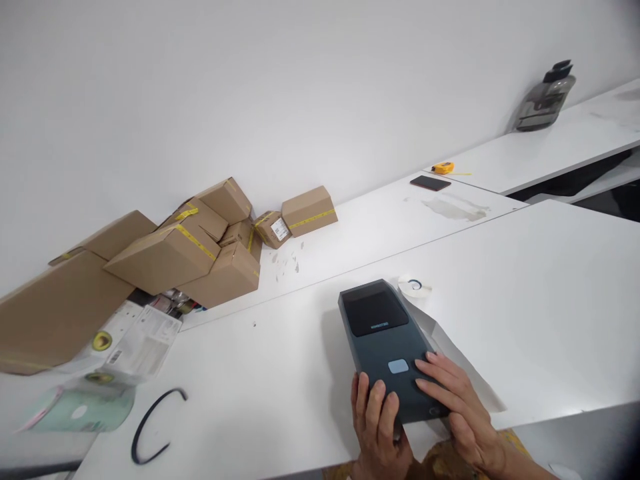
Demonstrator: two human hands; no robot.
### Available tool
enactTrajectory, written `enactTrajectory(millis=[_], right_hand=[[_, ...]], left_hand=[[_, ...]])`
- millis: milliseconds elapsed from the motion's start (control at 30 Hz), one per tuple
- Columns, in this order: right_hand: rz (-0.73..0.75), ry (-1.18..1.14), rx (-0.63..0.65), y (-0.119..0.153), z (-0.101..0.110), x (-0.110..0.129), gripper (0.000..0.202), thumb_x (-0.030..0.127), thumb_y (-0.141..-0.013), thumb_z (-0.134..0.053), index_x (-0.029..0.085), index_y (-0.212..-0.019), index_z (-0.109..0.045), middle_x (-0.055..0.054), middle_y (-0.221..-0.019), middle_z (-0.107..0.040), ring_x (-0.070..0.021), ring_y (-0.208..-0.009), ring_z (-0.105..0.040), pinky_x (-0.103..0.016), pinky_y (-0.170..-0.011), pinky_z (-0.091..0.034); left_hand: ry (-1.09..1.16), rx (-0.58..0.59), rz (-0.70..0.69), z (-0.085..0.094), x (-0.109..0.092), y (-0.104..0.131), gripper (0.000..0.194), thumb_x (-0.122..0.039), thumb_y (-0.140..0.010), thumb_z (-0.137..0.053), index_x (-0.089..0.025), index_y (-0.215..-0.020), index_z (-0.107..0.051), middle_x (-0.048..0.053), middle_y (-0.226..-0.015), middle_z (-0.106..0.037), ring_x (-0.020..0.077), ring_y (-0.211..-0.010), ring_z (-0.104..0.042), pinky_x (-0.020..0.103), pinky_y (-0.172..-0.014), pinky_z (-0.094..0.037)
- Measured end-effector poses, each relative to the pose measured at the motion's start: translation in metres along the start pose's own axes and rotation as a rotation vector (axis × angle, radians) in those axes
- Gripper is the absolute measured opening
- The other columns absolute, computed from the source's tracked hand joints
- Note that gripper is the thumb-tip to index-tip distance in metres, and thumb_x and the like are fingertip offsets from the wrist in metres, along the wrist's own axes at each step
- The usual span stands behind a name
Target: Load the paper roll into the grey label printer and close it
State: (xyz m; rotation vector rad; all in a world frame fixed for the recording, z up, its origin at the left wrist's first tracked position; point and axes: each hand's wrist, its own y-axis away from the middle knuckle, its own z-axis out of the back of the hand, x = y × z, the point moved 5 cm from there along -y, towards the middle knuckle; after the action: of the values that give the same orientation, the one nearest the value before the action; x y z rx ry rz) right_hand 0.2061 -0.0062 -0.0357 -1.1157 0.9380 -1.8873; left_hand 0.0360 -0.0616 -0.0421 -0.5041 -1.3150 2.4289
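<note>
1. Evidently both hands hold the device (385,347) at the table's (550,300) near edge, screen (375,308) up, perhaps for easy viewing; whether it rests there I cannot tell
2. Left hand (377,427) curls over the device's near left edge, likely steadying it; its thumb is hidden
3. Right hand (463,400) lays slightly parted fingers on the opposite side, thumb by the near end, leaving the button (399,366) uncovered
4. Paper (441,341) lies beside the device's right edge, the roll (414,287) just beyond
5. Boxes (160,260) crowd the back table's (360,227) left end, stacked against the wall (300,100), probably saving room
6. Phone (431,183) and tape measure (443,168) sit near its far edge, seemingly out of the way
</note>
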Motion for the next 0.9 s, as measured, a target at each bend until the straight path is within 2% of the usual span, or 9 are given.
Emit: enactTrajectory(millis=[167, 233, 300, 367, 467, 533, 600, 700, 900], right_hand=[[-0.048, -0.001, 0.039, -0.008, 0.004, 0.007, 0.046, 0.031, -0.103, -0.031, 0.019, -0.133, -0.064, -0.010, -0.138, -0.064, -0.0273, -0.135, -0.053, -0.047, -0.112, -0.044], [-0.123, -0.016, 0.063, -0.007, 0.011, 0.013, 0.049, 0.038, -0.104, -0.029, 0.019, -0.139, -0.058, -0.011, -0.144, -0.058, -0.0289, -0.135, -0.052, -0.047, -0.111, -0.043], [-0.218, -0.048, 0.004, -0.002, 0.022, 0.019, 0.053, 0.043, -0.104, -0.027, 0.020, -0.144, -0.053, -0.011, -0.151, -0.050, -0.0310, -0.136, -0.049, -0.047, -0.109, -0.044], [-0.287, -0.073, -0.069, 0.004, 0.032, 0.025, 0.054, 0.045, -0.104, -0.026, 0.022, -0.146, -0.051, -0.010, -0.153, -0.046, -0.0328, -0.135, -0.048, -0.047, -0.105, -0.044], [-0.338, -0.053, -0.069, 0.008, 0.037, 0.028, 0.051, 0.044, -0.104, -0.028, 0.027, -0.144, -0.052, -0.009, -0.150, -0.049, -0.0331, -0.130, -0.051, -0.047, -0.102, -0.046], [-0.360, -0.032, -0.050, 0.008, 0.037, 0.027, 0.048, 0.042, -0.104, -0.028, 0.029, -0.143, -0.053, -0.008, -0.146, -0.052, -0.0316, -0.127, -0.053, -0.046, -0.099, -0.048], [-0.362, -0.026, -0.021, 0.008, 0.037, 0.027, 0.047, 0.042, -0.104, -0.028, 0.029, -0.143, -0.053, -0.008, -0.144, -0.053, -0.0302, -0.126, -0.054, -0.045, -0.097, -0.050], [-0.354, -0.013, 0.001, 0.012, 0.039, 0.029, 0.047, 0.039, -0.105, -0.028, 0.028, -0.143, -0.052, -0.008, -0.144, -0.053, -0.0288, -0.126, -0.055, -0.043, -0.098, -0.050], [-0.292, 0.075, 0.040, 0.001, 0.036, 0.028, 0.042, 0.034, -0.102, -0.034, 0.028, -0.138, -0.056, -0.007, -0.146, -0.051, -0.0284, -0.128, -0.051, -0.044, -0.098, -0.047]], left_hand=[[0.019, 0.047, 0.027, 0.006, -0.005, -0.003, 0.038, -0.011, -0.092, -0.050, -0.014, -0.128, -0.059, 0.014, -0.124, -0.068, 0.0276, -0.144, -0.044, 0.045, -0.110, -0.049], [0.079, 0.033, 0.182, 0.019, -0.006, 0.001, 0.036, -0.018, -0.092, -0.054, -0.016, -0.128, -0.060, 0.015, -0.129, -0.066, 0.0278, -0.137, -0.051, 0.043, -0.105, -0.052], [0.217, -0.062, 0.494, 0.034, -0.001, 0.013, 0.026, -0.035, -0.092, -0.059, -0.019, -0.110, -0.068, 0.014, -0.119, -0.070, 0.0267, -0.116, -0.065, 0.039, -0.091, -0.057], [0.475, -0.074, 0.896, 0.036, 0.004, 0.029, 0.039, -0.054, -0.091, -0.056, -0.019, -0.079, -0.071, 0.009, -0.086, -0.072, 0.0198, -0.078, -0.069, 0.031, -0.069, -0.056], [0.993, 0.239, 1.475, 0.008, -0.011, 0.045, 0.072, -0.084, -0.075, -0.053, -0.015, -0.064, -0.070, 0.006, -0.058, -0.063, 0.0123, -0.043, -0.054, 0.024, -0.041, -0.041], [1.209, 0.386, 1.666, -0.007, -0.028, 0.040, 0.079, -0.089, -0.059, -0.063, -0.012, -0.071, -0.074, 0.006, -0.059, -0.066, 0.0105, -0.038, -0.051, 0.022, -0.036, -0.034], [1.240, 0.375, 1.707, -0.014, -0.036, 0.029, 0.075, -0.083, -0.052, -0.074, -0.012, -0.074, -0.074, 0.005, -0.062, -0.068, 0.0086, -0.038, -0.051, 0.020, -0.036, -0.031], [1.152, 0.308, 1.662, -0.018, -0.038, 0.020, 0.066, -0.075, -0.053, -0.080, -0.013, -0.069, -0.069, 0.003, -0.059, -0.066, 0.0070, -0.038, -0.049, 0.018, -0.038, -0.030], [1.039, 0.417, 1.476, -0.018, -0.029, 0.022, 0.066, -0.078, -0.058, -0.075, -0.013, -0.058, -0.063, 0.002, -0.050, -0.059, 0.0095, -0.041, -0.050, 0.022, -0.045, -0.039]])
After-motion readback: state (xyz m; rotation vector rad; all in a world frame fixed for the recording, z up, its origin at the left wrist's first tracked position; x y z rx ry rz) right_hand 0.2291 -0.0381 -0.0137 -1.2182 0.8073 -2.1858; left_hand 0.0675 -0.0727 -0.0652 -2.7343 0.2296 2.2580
